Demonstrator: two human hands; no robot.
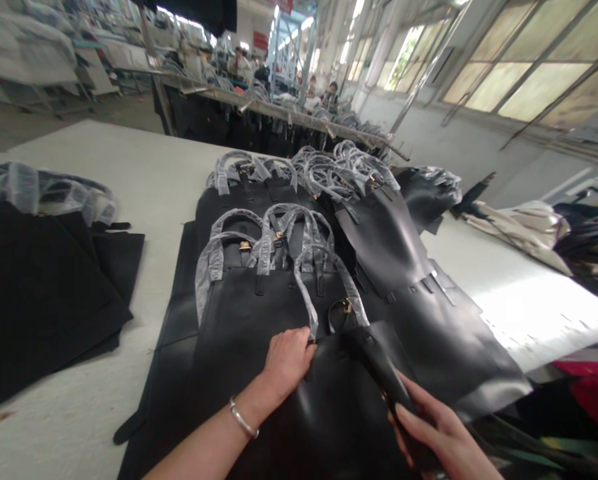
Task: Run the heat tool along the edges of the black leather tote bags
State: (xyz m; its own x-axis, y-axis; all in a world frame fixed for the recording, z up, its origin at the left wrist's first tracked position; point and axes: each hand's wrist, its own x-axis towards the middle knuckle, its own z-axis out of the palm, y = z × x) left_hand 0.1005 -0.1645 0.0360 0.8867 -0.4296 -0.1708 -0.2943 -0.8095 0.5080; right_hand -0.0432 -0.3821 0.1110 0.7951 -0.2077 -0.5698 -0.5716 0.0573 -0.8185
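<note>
Close in front of me lies a black leather bag panel (pixel 336 393) with a plastic-wrapped handle (pixel 306 290) and a gold-coloured clasp (pixel 347 306). My left hand (pixel 289 360) is closed on its top edge, by the foot of the handle. At the panel's right side, my right hand (pixel 423 417) grips a folded black edge, thumb on top and fingertips beneath. Under and behind this panel are more black bag pieces (pixel 243 310), their handles wrapped in clear plastic. A silver bangle (pixel 243 419) is on my left wrist.
To the left, black pieces with wrapped handles (pixel 43 287) are stacked on the pale table (pixel 123 153). More bag pieces (pixel 386 233) overlap at the right. Beyond the table stands a rack (pixel 279 117) with hanging pieces. Cloth (pixel 523 223) is heaped at the right, and people are far back.
</note>
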